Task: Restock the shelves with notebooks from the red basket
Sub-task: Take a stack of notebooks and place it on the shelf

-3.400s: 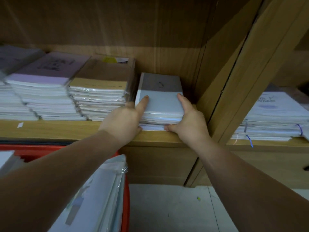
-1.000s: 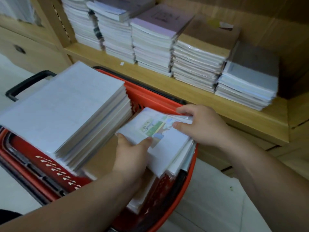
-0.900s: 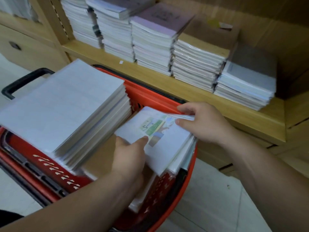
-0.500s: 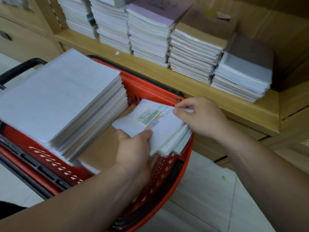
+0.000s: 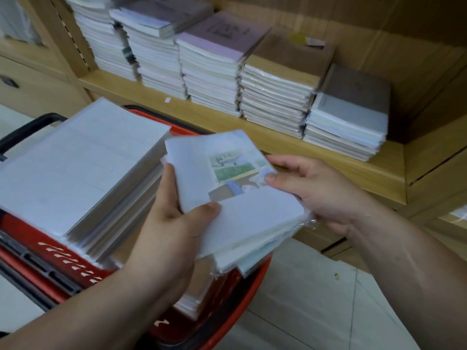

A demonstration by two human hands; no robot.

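Note:
A small bundle of white notebooks (image 5: 242, 213) with a picture on the top cover hangs above the red basket (image 5: 250, 286). My left hand (image 5: 174, 223) grips its near left edge, thumb on the cover. My right hand (image 5: 316, 188) holds its right side, thumb on the picture. A tall stack of large white notebooks (image 5: 73, 168) fills the basket's left part. On the wooden shelf (image 5: 278, 140) behind lie several stacks, with a low grey-covered stack (image 5: 351, 114) at the right end.
The basket's black handle (image 5: 27, 127) sticks out at the left. A shelf upright (image 5: 434, 157) closes the bay at the right. Pale tiled floor (image 5: 316, 299) lies below the shelf, right of the basket. More notebooks sit inside the basket under the bundle.
Both hands left the grey stack on the shelf and went to the basket. They took hold of the picture-cover bundle and have lifted it up out of the basket.

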